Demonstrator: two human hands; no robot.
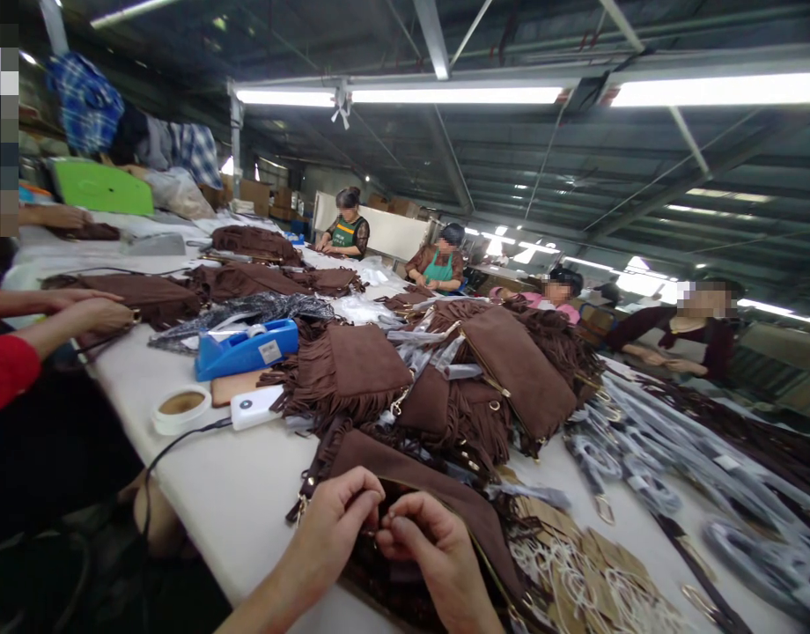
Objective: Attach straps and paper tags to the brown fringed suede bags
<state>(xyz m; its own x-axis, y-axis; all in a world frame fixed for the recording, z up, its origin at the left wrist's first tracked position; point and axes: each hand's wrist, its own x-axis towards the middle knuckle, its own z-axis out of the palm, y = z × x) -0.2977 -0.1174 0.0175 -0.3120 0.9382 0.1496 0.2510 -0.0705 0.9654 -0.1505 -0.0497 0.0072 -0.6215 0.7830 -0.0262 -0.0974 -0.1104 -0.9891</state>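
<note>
A dark brown fringed bag (454,493) lies at the table's near edge, its long zipped opening spread wide. Over that opening, my left hand (342,511) has thumb and index finger pinched together. My right hand (431,546) is curled close beside it, fingertips also pressed together and almost meeting the left ones. Whatever small thing sits between the fingertips is too hidden to name. Gold-coloured clips hang at the bag's left corner. Brown paper tags (567,550) with white strings are heaped just right of the bag.
Beyond lies a pile of brown fringed bags (369,361). To the left are a blue tape dispenser (246,348), a tape roll (180,409) and a white cabled device (254,408). Wrapped straps (649,475) cover the right side. A red-sleeved person's hands (105,317) work at left; several others sit across.
</note>
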